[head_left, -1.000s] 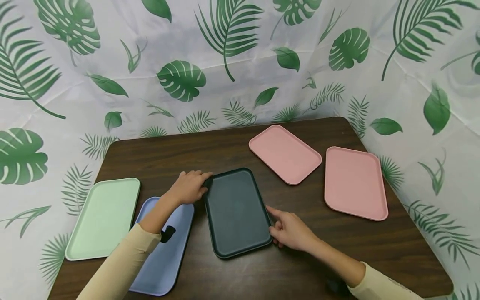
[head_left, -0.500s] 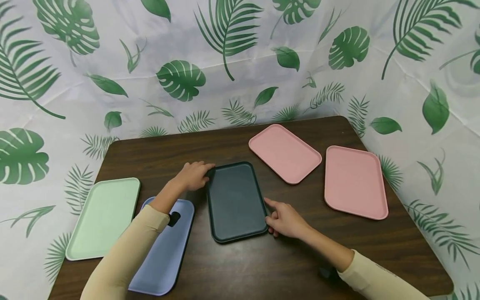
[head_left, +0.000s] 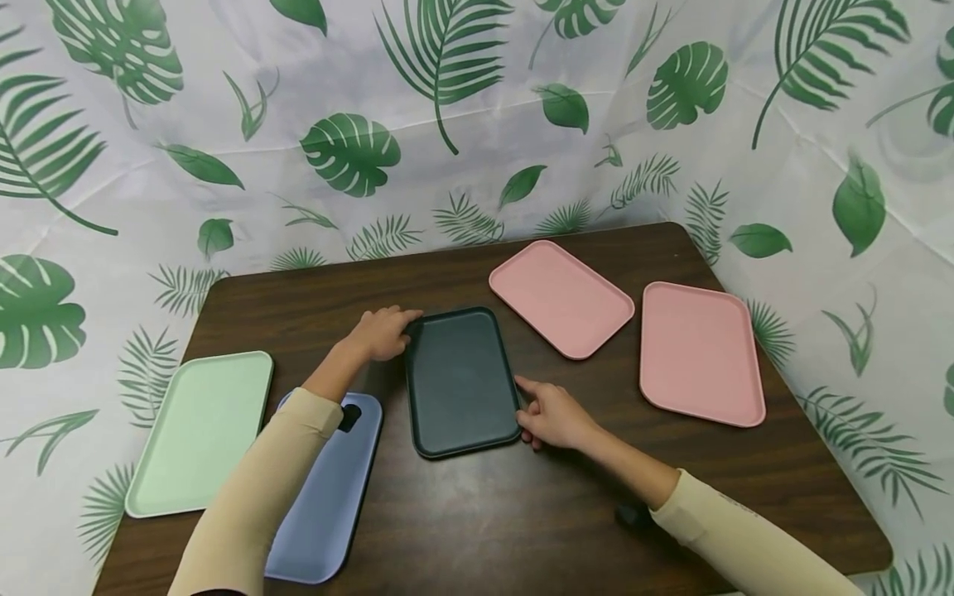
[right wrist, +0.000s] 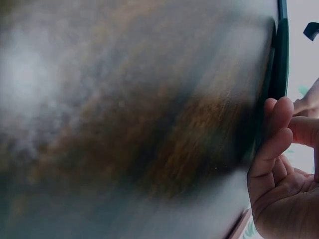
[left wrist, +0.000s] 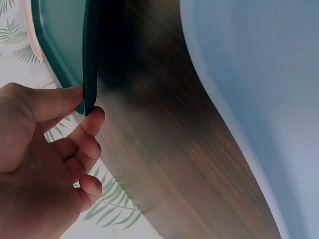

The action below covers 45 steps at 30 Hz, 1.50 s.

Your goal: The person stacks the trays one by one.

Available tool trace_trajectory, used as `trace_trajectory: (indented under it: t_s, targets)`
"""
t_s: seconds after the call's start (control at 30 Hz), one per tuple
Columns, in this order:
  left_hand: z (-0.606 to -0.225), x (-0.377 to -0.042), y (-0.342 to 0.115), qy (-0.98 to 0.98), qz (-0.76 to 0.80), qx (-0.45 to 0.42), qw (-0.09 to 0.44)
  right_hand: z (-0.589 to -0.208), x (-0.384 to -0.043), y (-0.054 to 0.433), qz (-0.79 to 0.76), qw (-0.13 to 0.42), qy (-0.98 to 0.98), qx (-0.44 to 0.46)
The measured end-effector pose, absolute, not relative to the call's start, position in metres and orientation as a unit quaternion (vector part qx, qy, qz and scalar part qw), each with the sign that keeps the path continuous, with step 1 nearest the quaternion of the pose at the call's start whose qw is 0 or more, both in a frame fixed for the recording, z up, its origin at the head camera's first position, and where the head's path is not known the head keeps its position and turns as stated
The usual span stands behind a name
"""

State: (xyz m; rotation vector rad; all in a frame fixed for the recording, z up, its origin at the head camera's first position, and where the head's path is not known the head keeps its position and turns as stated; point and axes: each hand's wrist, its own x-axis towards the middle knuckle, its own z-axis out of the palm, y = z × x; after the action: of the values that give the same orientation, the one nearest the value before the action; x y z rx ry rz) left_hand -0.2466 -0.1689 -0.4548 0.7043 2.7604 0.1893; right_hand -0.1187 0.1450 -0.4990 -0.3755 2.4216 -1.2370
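Observation:
A dark green rectangular tray (head_left: 464,382) is at the middle of the table in the head view. My left hand (head_left: 380,333) pinches its far left corner. In the left wrist view the thumb lies on the inner side of the tray's rim (left wrist: 89,55), with a fingertip against the outer side. My right hand (head_left: 555,415) grips the near part of the right edge, index finger stretched along the side. The right wrist view shows curled fingers (right wrist: 271,149) at the tray's edge (right wrist: 282,59). Left of it lies a blue tray (head_left: 320,513), partly hidden under my left forearm.
A light green tray (head_left: 204,430) lies at the left of the wooden table (head_left: 447,530). Two pink trays are on the right: one angled pink tray (head_left: 562,298) at the back, another pink tray (head_left: 701,354) by the right edge. A leaf-patterned cloth (head_left: 477,178) hangs behind.
Both hands have moved the dark green tray away from me, toward the back of the table, keeping their hold on it. The other trays stay in place; the head view has shifted slightly.

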Motion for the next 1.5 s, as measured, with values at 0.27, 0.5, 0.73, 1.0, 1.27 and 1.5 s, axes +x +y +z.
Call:
trace_trajectory:
  t_s: [0.27, 0.5, 0.73, 1.0, 1.27, 1.5]
  targets:
    - [-0.458, -0.257, -0.169, 0.963, 0.056, 0.219, 0.149, -0.504, -0.133, 0.139, -0.437, 0.191, 0.868, -0.139]
    - [-0.463, -0.263, -0.170, 0.964, 0.057, 0.211, 0.150, -0.504, -0.140, 0.137, -0.439, 0.199, 0.867, -0.130]
    - [-0.464, -0.265, -0.171, 0.965, 0.065, 0.207, 0.145, -0.504, -0.143, 0.137, -0.435, 0.205, 0.867, -0.128]
    - [-0.467, -0.264, -0.171, 0.965, 0.066, 0.212, 0.141, -0.505, -0.143, 0.139, -0.442, 0.213, 0.862, -0.128]
    - [-0.464, -0.260, -0.173, 0.963, 0.090, 0.213, 0.140, -0.504, -0.143, 0.142, -0.446, 0.214, 0.859, -0.133]
    - [-0.458, -0.248, -0.187, 0.966, 0.104, 0.205, 0.122, -0.500, -0.144, 0.146, -0.422, 0.199, 0.874, -0.134]
